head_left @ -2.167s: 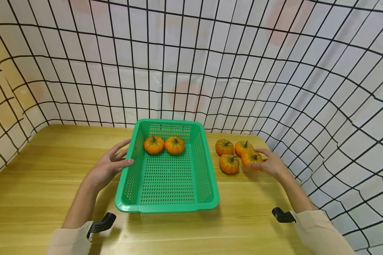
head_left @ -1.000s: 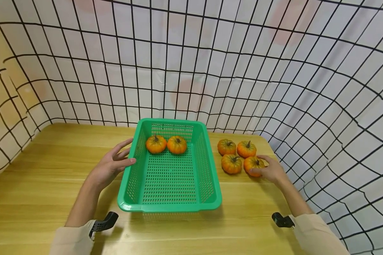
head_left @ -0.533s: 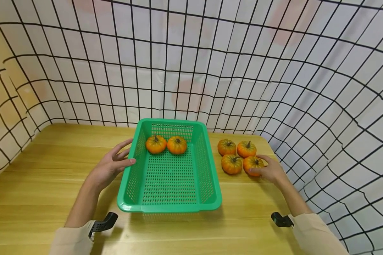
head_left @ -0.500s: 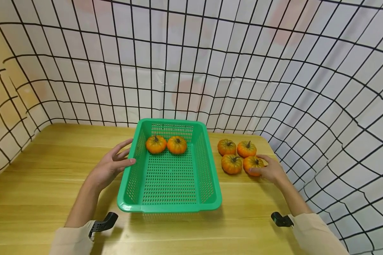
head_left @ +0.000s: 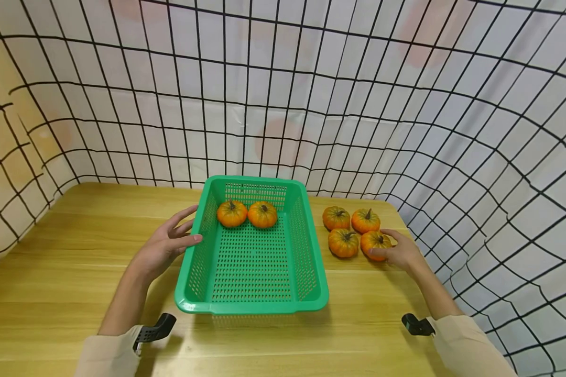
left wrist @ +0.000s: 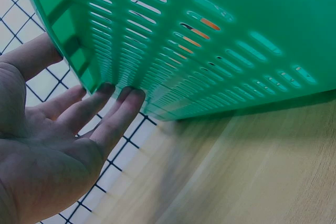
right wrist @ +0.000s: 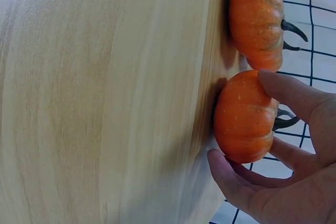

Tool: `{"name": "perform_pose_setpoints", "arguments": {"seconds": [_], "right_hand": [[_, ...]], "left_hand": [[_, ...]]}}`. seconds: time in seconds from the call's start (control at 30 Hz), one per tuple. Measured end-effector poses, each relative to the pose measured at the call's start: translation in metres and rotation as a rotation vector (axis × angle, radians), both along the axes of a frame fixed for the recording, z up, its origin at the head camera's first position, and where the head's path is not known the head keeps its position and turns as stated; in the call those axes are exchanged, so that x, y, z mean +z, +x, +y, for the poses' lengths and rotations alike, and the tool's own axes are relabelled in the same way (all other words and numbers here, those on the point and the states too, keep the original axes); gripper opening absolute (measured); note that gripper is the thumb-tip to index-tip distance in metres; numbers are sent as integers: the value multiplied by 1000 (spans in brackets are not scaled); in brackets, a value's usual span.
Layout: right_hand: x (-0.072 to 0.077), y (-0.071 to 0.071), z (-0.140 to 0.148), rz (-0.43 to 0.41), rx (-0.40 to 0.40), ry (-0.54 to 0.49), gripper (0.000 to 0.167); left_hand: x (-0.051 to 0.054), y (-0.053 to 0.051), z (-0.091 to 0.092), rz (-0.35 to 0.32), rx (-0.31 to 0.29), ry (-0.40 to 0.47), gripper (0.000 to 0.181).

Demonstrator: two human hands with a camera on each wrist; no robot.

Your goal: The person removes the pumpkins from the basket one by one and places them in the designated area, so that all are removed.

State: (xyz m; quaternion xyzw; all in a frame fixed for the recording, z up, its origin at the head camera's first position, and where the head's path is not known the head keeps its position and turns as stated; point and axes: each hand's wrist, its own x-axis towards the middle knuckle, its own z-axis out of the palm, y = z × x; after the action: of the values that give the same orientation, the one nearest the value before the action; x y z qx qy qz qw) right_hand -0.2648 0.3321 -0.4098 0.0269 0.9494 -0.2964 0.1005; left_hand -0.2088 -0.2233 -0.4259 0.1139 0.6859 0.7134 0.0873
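Observation:
A green plastic basket [head_left: 250, 308] stands on the table with two small orange pumpkins, a left one [head_left: 232, 214] and a right one [head_left: 262, 215], at its far end. My left hand [head_left: 162, 246] is at its left side, thumb tip on the rim and nearly straight fingers touching the slotted outer wall [left wrist: 210, 72]. To the right of the basket, several more pumpkins sit close together in two rows. My right hand [head_left: 400, 252] holds the near right pumpkin [right wrist: 244, 119] between thumb and fingers, low at the table. Beside it sits the near left pumpkin [head_left: 343, 243].
Behind that pair are a back left pumpkin [head_left: 336, 218] and a back right pumpkin [head_left: 365, 221]. A white sheet with black grid netting [head_left: 273, 104] walls in the back and sides of the wooden table [head_left: 264, 345].
The pumpkin in my right hand has come down and slightly nearer, from overlapping the back right one to beside the near left one. It stays there over the last second. My left hand keeps its place.

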Motion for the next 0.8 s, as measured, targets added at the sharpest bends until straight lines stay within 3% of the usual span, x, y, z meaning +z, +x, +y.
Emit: {"name": "perform_pose_setpoints", "arguments": {"seconds": [0.8], "right_hand": [[-2,-1,2,8,-2,4,92]], "left_hand": [[-1,-1,0,-2,2,11,82]]}}
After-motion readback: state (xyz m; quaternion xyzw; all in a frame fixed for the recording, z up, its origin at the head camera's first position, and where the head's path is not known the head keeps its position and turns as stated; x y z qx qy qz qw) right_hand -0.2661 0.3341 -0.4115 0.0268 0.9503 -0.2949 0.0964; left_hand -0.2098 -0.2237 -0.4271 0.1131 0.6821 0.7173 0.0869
